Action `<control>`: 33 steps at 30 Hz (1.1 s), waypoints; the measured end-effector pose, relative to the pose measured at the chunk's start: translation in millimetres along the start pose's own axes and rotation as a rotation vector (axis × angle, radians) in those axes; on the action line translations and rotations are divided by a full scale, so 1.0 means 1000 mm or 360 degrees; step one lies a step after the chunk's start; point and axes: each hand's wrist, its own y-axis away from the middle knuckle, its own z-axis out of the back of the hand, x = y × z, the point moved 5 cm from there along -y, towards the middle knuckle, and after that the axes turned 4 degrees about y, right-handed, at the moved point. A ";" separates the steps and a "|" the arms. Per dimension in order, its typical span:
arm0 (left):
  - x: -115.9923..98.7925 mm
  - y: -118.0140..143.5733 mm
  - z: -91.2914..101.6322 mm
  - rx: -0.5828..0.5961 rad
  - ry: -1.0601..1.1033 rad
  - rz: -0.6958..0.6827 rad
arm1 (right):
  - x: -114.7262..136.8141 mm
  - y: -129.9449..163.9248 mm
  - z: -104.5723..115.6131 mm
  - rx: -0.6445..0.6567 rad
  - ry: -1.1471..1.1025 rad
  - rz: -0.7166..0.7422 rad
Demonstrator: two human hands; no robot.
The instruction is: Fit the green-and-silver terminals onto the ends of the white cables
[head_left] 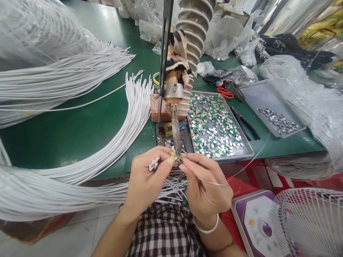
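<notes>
My left hand [148, 178] is closed, with a few white cable ends [154, 164] poking out between its curled fingers. Its thumb and forefinger pinch at a small green-and-metal connector [177, 155], mostly covered by the fingertips. Directly above, the tip of a soldering iron [175, 128] points down at that spot. A thin solder wire [214, 184] runs through my right hand [206, 180], whose fingers are closed together close to the iron's tip. Exactly what touches the tip is too small to tell. A metal clamp [174, 91] grips the iron's handle.
A tray [248, 155] of loose green-and-silver connectors stands right of the iron. Beyond it lie pliers [245, 123], red-handled scissors [225, 93] and a tray of small metal parts [297, 132]. White cable bundles [104, 160] spread leftward. A ribbed hose [195, 25] rises behind; a fan [311, 217] stands lower right.
</notes>
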 end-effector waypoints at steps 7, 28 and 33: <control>0.001 0.002 0.001 0.0032 0.0042 -0.0027 | -0.004 0.003 0.002 0.0062 -0.0112 -0.0096; 0.002 0.002 0.002 0.0010 -0.0033 0.0026 | -0.006 0.002 0.000 -0.0049 -0.0012 -0.0099; 0.002 0.003 0.002 -0.0012 0.0002 0.0031 | -0.004 -0.001 0.002 -0.0051 0.0011 -0.0101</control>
